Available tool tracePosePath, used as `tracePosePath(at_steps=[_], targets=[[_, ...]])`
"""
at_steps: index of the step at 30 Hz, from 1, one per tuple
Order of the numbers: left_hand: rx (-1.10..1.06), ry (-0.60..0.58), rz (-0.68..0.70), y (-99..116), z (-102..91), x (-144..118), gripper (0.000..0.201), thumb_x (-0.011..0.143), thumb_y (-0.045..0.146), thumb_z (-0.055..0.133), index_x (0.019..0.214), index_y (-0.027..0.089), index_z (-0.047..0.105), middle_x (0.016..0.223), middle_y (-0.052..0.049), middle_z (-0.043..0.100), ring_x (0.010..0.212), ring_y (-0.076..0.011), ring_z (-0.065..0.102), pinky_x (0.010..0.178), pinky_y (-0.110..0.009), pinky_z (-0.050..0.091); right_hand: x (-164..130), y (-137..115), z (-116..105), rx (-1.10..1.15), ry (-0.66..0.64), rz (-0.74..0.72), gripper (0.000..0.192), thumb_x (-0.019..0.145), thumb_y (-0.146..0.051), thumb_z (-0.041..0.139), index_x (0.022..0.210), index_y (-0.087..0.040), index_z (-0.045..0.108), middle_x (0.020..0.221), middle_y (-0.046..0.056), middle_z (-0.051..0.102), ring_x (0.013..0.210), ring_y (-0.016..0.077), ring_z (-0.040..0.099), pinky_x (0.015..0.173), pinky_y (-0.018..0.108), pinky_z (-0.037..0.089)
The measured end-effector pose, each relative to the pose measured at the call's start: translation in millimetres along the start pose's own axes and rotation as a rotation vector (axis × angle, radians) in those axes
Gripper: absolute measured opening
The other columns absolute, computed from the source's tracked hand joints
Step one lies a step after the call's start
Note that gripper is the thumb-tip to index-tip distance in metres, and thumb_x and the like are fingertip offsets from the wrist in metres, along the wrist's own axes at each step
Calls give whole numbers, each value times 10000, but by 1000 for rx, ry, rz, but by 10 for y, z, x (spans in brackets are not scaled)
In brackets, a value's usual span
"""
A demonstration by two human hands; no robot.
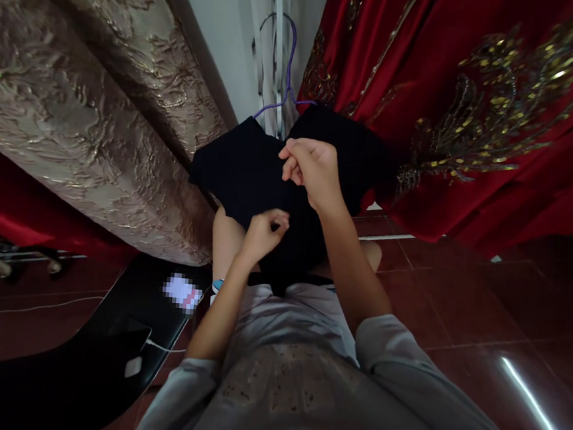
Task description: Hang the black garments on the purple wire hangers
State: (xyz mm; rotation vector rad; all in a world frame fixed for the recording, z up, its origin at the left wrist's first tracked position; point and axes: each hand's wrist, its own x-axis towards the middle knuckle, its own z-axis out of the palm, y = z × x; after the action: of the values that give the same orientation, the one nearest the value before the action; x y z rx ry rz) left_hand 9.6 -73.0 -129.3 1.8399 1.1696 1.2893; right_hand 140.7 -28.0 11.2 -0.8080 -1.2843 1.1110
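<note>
"Grip on both sides looks narrow to me: the right hand [313, 167] curls into a pinch above the dark garment [241, 164], the left hand [267, 233] closes into a small ring lower down. From this distance I can't tell whether either holds something fine."

"Where does the dark garment sit?"

"Over the knees [229, 233], its shoulders on the purple hanger [288, 85], in front of the metal rails [280, 47]."

"And how far along?"

"I'd call the hanging done: both hanger arms run in at the neckline. The handwork seems under way, judging by those poised pinches. How much is left, I can't judge; the dark fabric shows me no detail."
</note>
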Motion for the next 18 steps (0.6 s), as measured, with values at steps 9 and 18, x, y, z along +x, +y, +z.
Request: tracePosePath(at_steps=[9,18], targets=[[283,202,514,988,-508,948,298,1037,455,554,1003,190,687,945,-62,678,972,-216,680,923,-357,534,-48,32,-121,-107,64,-142,339,981,-355,584,707,-158,602,493,-48,498,414,34,447,436,146,327],[208,704,403,613,-1078,1087,269,1059,420,530,1013,178,638,1046,-39,649,1132,-203,627,1048,-378,466,-329,918,-17,-219,8,103,314,873,-210,589,564,-152,577,447,-24,541,392,63,482,455,196,322]])
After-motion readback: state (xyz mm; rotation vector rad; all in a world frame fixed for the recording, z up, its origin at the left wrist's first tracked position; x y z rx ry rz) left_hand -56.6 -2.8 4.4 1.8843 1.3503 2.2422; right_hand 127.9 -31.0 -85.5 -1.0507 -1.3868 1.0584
